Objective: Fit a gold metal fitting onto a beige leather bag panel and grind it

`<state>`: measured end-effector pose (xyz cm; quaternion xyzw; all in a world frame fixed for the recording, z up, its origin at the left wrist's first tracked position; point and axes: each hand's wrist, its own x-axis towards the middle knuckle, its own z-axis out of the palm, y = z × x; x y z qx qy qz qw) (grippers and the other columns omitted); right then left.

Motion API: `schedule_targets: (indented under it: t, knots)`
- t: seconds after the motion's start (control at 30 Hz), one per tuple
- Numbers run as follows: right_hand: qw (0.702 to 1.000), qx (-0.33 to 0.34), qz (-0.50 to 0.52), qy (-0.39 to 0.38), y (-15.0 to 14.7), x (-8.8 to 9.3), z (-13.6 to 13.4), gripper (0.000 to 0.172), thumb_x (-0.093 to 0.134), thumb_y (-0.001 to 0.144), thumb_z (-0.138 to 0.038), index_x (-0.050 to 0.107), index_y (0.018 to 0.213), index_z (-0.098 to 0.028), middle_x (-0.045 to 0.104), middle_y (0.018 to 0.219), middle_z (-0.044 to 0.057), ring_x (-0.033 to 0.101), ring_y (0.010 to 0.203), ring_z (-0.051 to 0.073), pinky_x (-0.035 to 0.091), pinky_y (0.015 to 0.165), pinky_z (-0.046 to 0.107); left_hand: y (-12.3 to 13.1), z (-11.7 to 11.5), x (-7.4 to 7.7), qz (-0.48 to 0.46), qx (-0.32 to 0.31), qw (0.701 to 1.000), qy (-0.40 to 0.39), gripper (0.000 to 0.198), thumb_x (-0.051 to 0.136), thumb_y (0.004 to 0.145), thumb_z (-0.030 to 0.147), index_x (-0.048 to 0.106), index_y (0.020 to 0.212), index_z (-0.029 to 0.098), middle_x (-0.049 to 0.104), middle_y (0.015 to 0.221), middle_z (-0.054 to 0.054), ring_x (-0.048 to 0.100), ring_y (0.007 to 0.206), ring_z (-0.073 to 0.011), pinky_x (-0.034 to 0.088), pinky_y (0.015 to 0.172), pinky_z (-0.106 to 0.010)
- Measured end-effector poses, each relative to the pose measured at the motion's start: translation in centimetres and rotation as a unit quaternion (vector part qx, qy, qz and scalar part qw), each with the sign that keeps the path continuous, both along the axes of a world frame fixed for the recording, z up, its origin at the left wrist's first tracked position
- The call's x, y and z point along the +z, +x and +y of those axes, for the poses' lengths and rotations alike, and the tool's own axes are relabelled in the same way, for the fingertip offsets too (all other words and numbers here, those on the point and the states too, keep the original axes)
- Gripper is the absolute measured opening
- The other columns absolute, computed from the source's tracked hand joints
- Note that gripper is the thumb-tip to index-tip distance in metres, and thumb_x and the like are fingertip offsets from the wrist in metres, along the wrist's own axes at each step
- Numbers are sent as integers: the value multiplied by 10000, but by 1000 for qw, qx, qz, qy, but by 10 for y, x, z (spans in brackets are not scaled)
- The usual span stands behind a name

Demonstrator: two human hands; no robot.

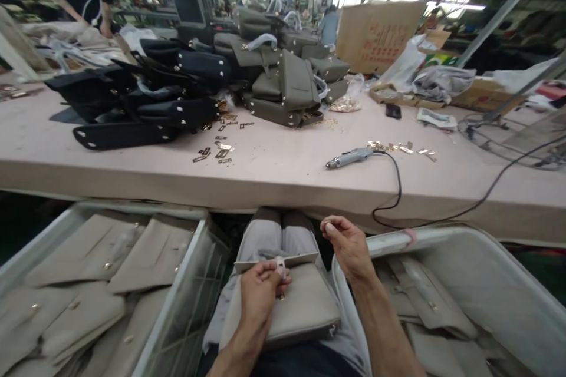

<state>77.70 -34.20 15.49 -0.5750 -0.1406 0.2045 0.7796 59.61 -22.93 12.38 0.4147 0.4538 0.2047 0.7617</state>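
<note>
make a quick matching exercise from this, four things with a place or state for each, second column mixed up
1. corded tool
2. left hand
3. right hand
4. large cardboard box

A. raised, apart from the lap bag
B. printed in red
C. lying on the table
D. fingers at the lap bag's tab

Pairs: 1-C, 2-D, 3-A, 4-B

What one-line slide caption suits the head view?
Left hand pinching a small tab on a beige handbag in the lap, right hand raised, corded electric screwdriver on the table.
</note>
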Motion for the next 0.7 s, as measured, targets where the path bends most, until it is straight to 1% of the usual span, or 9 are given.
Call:
schedule_targets:
  t: [0.1,0.17,0.2,0.3,0.4,0.47,0.57,0.7]
  knots:
    - [997,24,-55,-40,-17,-5,4,304,853,835,-368,769,1085,-218,732,935,41,647,862,155,525,793,280,0,-2,2,-8,-1,1000,-6,406,925,620,363,662,802,114,777,706,-131,724,564,-190,502,484,-218]
    - [995,44,-68,-55,-27,-8,8,365,840,852,-359,758,1183,-226,735,958,44,645,840,152,518,764,279,-1,-2,1,-15,1,1000,-10,385,911,636,336,651,811,113,776,713,-136,725,573,-190,492,486,-215]
    - [994,51,-70,-66,-32,-8,11,375,840,853,-361,759,1192,-223,736,953,46,646,817,153,520,747,284,-1,-2,0,-17,2,1000,-11,371,903,645,323,649,815,113,778,722,-139,728,579,-191,492,491,-216]
    - [992,60,-58,-94,-48,-9,20,327,865,821,-386,786,1081,-205,742,905,49,669,769,171,553,747,324,-2,-2,-2,-22,2,1000,-15,339,882,677,301,646,834,115,785,748,-144,731,584,-191,503,512,-228]
    - [992,58,-48,-105,-63,-12,29,310,899,770,-410,794,975,-202,764,924,62,705,839,208,581,806,359,-4,-2,-4,-31,-2,999,-24,341,880,691,300,644,861,123,789,767,-148,737,589,-201,517,524,-244]
    - [990,58,-49,-121,-71,-16,33,318,908,751,-429,795,942,-201,773,936,72,710,857,216,587,806,355,-5,-1,-5,-37,-1,999,-29,340,881,688,288,645,868,122,786,757,-145,739,586,-206,523,523,-248]
    - [984,69,-61,-153,-79,-23,32,339,894,755,-465,787,932,-197,773,915,75,709,817,213,590,770,343,-4,-1,-7,-41,9,998,-36,326,879,661,254,651,850,117,769,698,-116,730,553,-205,538,516,-252]
    - [968,77,-111,-213,-84,-29,20,325,852,794,-477,750,904,-189,760,879,74,705,796,217,578,772,349,-3,0,-9,-41,16,998,-45,279,862,638,207,665,814,117,761,657,-97,727,534,-197,563,510,-244]
